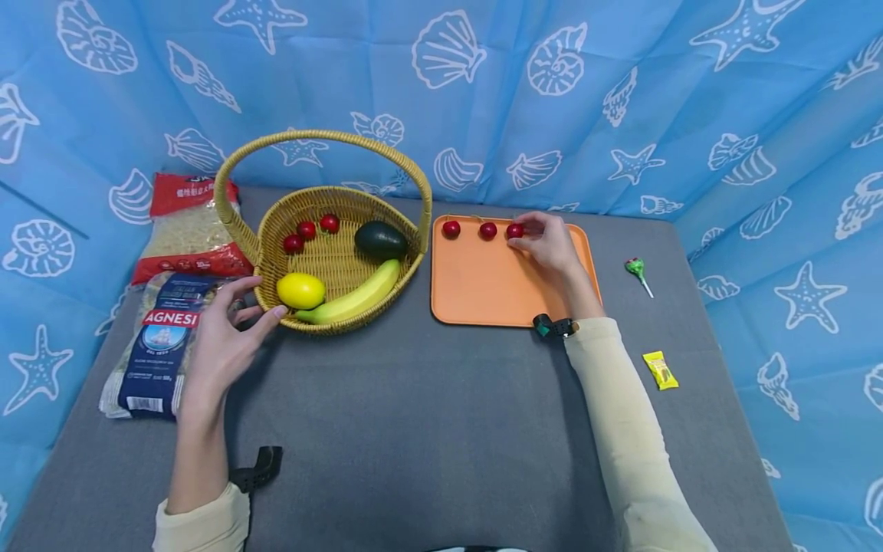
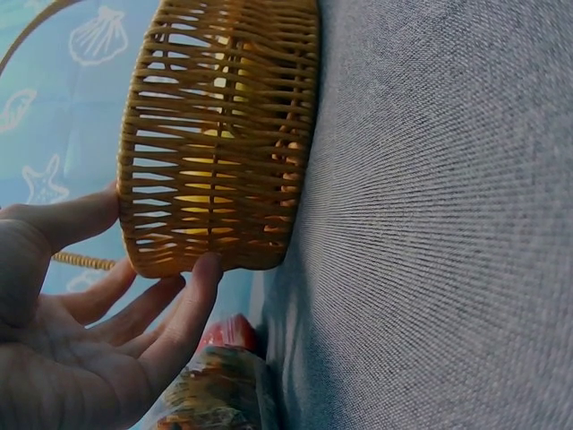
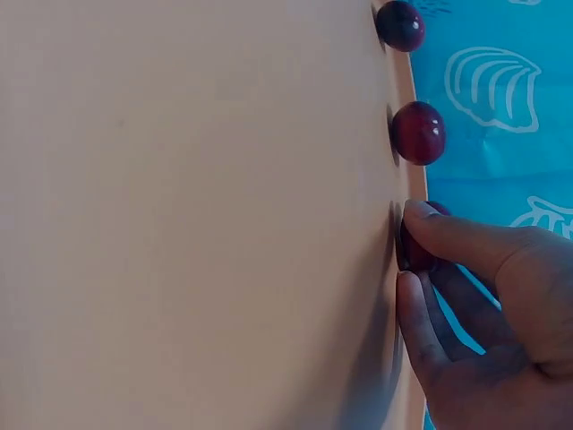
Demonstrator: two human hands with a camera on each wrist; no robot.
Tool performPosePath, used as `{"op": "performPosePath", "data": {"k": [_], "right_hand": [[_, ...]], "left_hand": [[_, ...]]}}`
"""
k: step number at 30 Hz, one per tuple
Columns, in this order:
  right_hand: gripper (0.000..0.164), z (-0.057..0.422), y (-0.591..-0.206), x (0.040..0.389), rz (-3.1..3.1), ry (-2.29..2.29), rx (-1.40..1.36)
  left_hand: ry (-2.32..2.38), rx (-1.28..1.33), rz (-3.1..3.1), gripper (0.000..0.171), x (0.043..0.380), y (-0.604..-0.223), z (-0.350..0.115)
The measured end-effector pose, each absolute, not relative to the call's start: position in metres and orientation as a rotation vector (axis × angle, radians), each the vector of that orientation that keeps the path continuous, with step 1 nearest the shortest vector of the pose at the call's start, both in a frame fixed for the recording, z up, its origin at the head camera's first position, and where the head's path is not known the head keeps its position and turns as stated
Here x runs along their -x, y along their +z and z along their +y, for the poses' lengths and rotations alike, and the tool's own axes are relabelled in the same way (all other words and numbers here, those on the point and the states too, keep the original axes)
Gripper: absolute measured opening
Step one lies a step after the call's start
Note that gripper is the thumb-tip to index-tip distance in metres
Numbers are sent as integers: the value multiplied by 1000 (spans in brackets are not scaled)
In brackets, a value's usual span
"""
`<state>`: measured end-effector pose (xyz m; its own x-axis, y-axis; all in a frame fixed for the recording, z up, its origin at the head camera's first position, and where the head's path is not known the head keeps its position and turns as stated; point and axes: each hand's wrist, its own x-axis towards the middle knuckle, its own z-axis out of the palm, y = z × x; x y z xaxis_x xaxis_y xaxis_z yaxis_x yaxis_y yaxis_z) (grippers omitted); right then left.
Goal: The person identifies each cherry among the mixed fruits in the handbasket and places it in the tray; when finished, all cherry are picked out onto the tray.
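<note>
On the orange tray (image 1: 497, 295), my right hand (image 1: 552, 245) pinches a red cherry (image 1: 514, 231) between thumb and fingertips, near the far rim. Two more cherries, the middle one (image 1: 487, 231) and the left one (image 1: 451, 229), lie in a row beside it. My left hand (image 1: 224, 337) holds the near left edge of the wicker basket (image 2: 219, 170), thumb and fingertips against its side. Inside the basket are three cherries (image 1: 306, 230), an avocado (image 1: 381, 241), a yellow lemon (image 1: 300, 291) and a banana (image 1: 355, 297).
Left of the basket lie a red-banded pasta bag (image 1: 189, 230) and a blue-labelled Agnesi pasta bag (image 1: 159, 345). Right of the tray are a green lollipop (image 1: 636, 267) and a yellow wrapped candy (image 1: 660, 370). A tall handle (image 1: 324, 136) arches over the basket.
</note>
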<state>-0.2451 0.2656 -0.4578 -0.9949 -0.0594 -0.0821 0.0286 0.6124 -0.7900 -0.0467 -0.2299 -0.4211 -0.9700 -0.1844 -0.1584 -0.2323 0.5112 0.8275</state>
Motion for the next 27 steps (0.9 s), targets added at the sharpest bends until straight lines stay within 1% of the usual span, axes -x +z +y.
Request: {"op": "performPosePath", "data": {"k": [8,16,22,27], "right_hand": [[43,267,-454,245,2713,-1326,55],[40,269,-439,240,2753,-1379,160],[41,255,-420,222,2709,-1567,223],[39,233,-400,200,2668,-1693,367]], "left_hand": [[1503,363,2674,71,47,-420,-230],[1519,368,2653,71,47,-420,-231],[1517,375,2655,71,47,-421,-232],[1503,384,2665,71,47,-422,-231]]}}
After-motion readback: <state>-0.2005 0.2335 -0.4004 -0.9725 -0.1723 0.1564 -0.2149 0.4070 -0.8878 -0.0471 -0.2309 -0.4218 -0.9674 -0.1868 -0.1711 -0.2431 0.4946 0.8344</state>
